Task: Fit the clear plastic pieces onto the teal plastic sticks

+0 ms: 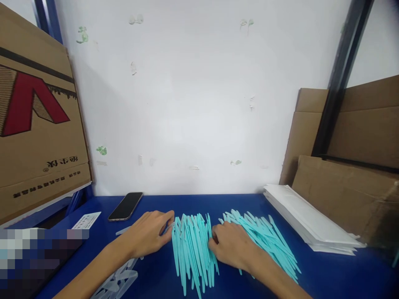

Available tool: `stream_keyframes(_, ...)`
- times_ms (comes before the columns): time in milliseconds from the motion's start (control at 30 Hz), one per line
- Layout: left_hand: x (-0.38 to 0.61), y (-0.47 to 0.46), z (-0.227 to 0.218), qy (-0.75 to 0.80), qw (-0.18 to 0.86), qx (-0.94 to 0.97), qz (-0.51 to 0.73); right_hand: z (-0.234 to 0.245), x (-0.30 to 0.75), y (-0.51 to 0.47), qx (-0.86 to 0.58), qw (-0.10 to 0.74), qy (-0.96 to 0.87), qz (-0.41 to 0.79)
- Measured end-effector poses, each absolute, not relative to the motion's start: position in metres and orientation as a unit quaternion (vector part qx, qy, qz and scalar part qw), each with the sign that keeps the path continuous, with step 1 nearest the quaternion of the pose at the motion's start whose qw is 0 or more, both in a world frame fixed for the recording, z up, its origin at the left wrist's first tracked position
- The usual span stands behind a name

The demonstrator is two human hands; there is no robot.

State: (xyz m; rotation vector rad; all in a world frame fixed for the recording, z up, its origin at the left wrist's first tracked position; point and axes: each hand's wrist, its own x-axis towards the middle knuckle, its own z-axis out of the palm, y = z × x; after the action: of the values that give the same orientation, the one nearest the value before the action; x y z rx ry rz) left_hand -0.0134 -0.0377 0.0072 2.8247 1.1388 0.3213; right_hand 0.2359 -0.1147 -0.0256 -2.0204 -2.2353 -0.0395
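In the middle of the blue table lies a bundle of turquoise plastic sticks, flat and tapered, roughly lined up lengthwise. My left hand is at the bundle's left edge, its fingers bent and the thumb and index finger against the sticks. From the other side, my right hand presses in with curled fingers; its fingertips are partly hidden. A second, looser pile of turquoise sticks fans out behind and right of my right hand. Under my left forearm are translucent plastic pieces, partly covered.
A phone lies at the back left, near a white printed card. White envelopes are stacked at the right. Cardboard boxes stand on the left, with more cardboard on the right. A white wall closes the back.
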Motion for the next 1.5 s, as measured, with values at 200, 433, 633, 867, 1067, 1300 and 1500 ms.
stream_keyframes(200, -0.01, -0.038, 0.002, 0.36, 0.049, 0.923, 0.127, -0.029, 0.238, -0.112, -0.675, 0.091, -0.732, 0.011)
stream_keyframes(433, -0.006, -0.04, -0.002, 0.356, 0.044, 0.921, 0.152, -0.019, 0.241, -0.112, -0.676, 0.125, -0.725, 0.047)
stream_keyframes(633, -0.006, -0.041, -0.006, 0.358, 0.057, 0.908, 0.209, -0.014, 0.246, -0.109, -0.678, 0.165, -0.715, 0.048)
stream_keyframes(867, 0.002, -0.049, -0.006, 0.351, 0.147, 0.882, 0.278, -0.006, 0.239, -0.107, -0.624, 0.303, -0.717, 0.07)
stream_keyframes(1067, 0.006, -0.04, -0.014, 0.348, 0.348, 0.796, 0.351, -0.003, 0.24, -0.11, -0.595, 0.336, -0.729, 0.037)
stream_keyframes(1300, 0.004, -0.026, -0.017, 0.343, 0.496, 0.691, 0.399, -0.001, 0.235, -0.118, -0.557, 0.303, -0.773, -0.024)
stream_keyframes(1500, 0.003, -0.029, -0.017, 0.351, 0.514, 0.663, 0.416, -0.004, 0.231, -0.122, -0.548, 0.26, -0.795, -0.023)
